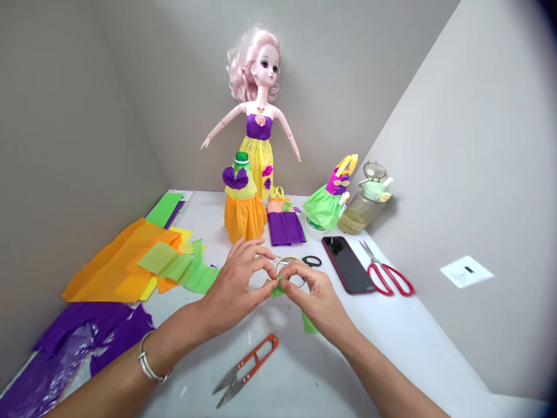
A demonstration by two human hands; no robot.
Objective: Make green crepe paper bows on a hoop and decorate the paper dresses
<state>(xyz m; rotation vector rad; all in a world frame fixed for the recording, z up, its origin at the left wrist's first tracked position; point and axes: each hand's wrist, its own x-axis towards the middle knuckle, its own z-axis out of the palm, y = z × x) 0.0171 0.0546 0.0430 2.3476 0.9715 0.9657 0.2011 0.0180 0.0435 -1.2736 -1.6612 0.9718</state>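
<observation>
My left hand (235,284) and my right hand (315,296) meet in the middle of the white table (383,325), their fingertips pinching a small piece of green crepe paper (276,289). A strip of the same green paper (310,323) lies below my right hand. Just beyond my fingers stands a roll of clear tape (289,268), with black-handled scissors (311,261) partly hidden behind it. Orange-handled thread snips (246,369) lie nearer me, below my hands. A metal bangle (150,366) circles my left wrist.
A pink-haired doll (259,125) in a purple and yellow paper dress stands at the back, among small paper dresses. Crepe paper sheets (108,267) lie at left, with purple plastic-like sheets (56,371) below. A phone (348,264), red scissors (387,276) and a bottle (363,203) sit at right.
</observation>
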